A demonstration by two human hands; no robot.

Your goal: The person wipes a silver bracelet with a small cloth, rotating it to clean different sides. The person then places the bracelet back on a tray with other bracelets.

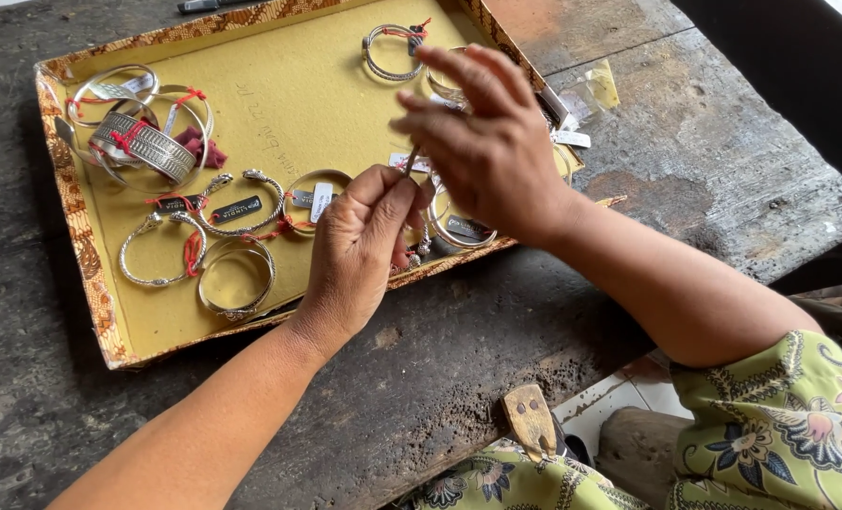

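2 hands (421, 179) — thin tool (410, 161)

The tray (109, 321) lies on the table (704, 151). In the tray, bracelets (194, 227) lie toward its left side; both hands meet above its right part, one bracelet (390, 52) behind them.

A person's left hand (360, 241) pinches a thin metal piece (410, 161) while the right hand (482, 142) meets it from above, over a yellow-lined tray (279, 94) of tagged silver bangles (237, 279) and a wide engraved cuff (147, 144), on a worn dark worktop (723, 142).
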